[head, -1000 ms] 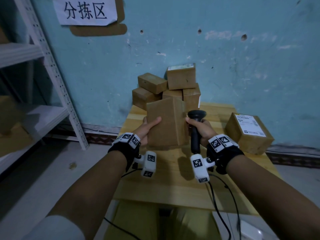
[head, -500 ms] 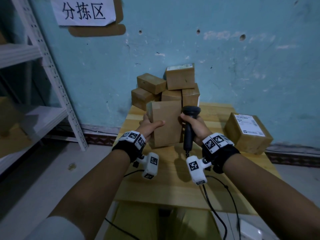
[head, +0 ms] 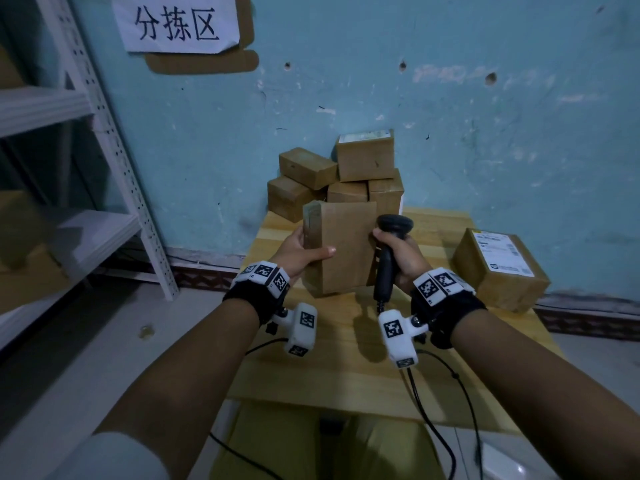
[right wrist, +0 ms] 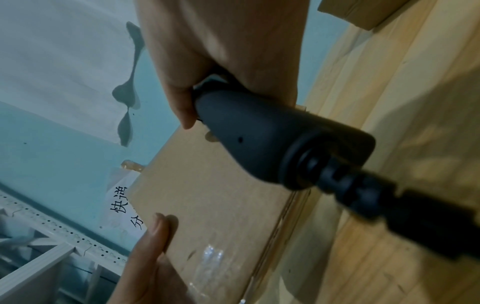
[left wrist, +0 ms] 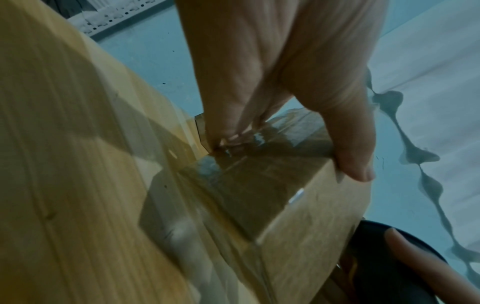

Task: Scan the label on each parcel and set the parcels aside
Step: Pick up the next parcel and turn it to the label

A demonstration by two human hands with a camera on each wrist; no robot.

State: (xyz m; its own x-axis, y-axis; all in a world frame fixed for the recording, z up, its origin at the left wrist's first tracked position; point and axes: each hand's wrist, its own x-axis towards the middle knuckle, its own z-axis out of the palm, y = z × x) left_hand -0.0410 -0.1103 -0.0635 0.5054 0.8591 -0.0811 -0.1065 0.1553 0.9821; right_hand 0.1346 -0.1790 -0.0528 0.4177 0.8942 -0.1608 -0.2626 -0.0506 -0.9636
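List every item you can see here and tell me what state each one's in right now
Held parcel: upright, gripped by the left hand; plain side faces the camera.
Scanner: gripped in the right hand, beside the held parcel.
Labelled parcel: lying on the table, label up, untouched.
Stacked parcels: piled against the wall, untouched.

We stand before a blue-green wall (head: 450, 133), its paint scuffed and pocked with small holes. At its upper left hangs a white paper sign (head: 180, 22) with three black characters, over a brown cardboard backing. On the left rises a white metal shelving rack (head: 114, 150) with perforated uprights. A pale wooden table (head: 346, 368) stands against the far wall. The floor (head: 86, 358) is grey, with a dark patterned skirting at the wall's foot. The light is dim.
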